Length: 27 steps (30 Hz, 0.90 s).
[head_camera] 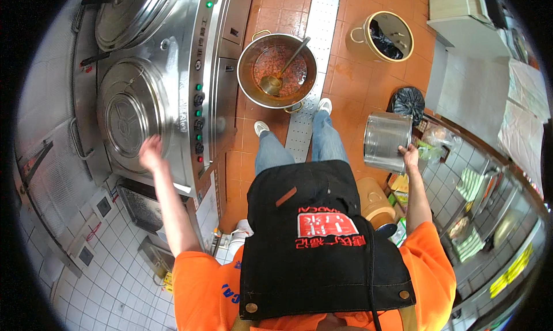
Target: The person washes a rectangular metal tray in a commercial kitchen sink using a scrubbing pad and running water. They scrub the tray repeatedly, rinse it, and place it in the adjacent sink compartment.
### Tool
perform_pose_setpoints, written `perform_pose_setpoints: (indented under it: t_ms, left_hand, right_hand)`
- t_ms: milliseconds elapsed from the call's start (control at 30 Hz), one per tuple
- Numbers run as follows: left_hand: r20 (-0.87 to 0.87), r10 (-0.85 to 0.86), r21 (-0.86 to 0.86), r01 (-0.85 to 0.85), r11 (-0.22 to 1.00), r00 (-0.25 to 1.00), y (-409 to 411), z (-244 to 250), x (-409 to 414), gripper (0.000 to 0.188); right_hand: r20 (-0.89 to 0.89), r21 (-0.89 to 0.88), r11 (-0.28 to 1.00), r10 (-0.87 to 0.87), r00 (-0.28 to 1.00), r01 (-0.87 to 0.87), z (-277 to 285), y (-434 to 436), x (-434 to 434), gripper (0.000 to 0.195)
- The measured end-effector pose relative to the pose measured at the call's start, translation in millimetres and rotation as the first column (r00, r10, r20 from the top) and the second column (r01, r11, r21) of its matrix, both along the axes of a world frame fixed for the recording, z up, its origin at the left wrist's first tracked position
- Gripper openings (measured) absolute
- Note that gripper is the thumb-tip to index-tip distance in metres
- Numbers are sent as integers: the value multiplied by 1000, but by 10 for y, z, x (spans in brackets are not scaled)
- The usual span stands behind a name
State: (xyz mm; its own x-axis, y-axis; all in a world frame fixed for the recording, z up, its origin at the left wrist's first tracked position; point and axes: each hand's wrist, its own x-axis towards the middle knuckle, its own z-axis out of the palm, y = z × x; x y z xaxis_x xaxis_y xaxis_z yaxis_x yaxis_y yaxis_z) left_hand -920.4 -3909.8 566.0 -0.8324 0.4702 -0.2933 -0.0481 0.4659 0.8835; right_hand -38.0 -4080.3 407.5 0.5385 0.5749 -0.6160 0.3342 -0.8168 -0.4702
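Observation:
My right hand [409,155] grips the rim of a tall stainless steel pot [387,142], which is tilted on its side at my right. On the other side, my left hand [152,152] is over the edge of a round metal lid [125,117] on the steel cooking range [179,93]; it is blurred, and I cannot tell whether it touches the lid. Ahead of my feet a large two-handled pot [242,78] stands on the floor, holding reddish sauce or broth [287,65]. A long-handled ladle [271,85] rests in it.
A beige bin [358,44] with a black liner stands front right, and a tied black bag [408,103] lies near the raised pot. A perforated metal drain cover [319,41] crosses the tiled floor. Wire shelving with packages [468,240] lines the right side.

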Motion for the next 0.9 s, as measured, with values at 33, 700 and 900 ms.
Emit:
perform_pose_setpoints:
  t_ms: [33, 700, 900]
  left_hand:
    - [9, -218, 37, 217, 975, 976, 307, -8, 753, 25]
    - [-175, -905, -877, 480, -36, -388, 2429, -3874, 4557, 18]
    - [409, -907, -867, 354, -351, 102, 1863, -3212, 3475, 23]
  right_hand:
    - [32, -10, 999, 47, 998, -47, -117, 108, 58, 15]
    - [-188, -36, 999, 17, 982, -25, -317, 956, 46, 9]
    - [-137, 20, 986, 168, 976, -167, -342, 1304, -309, 14]
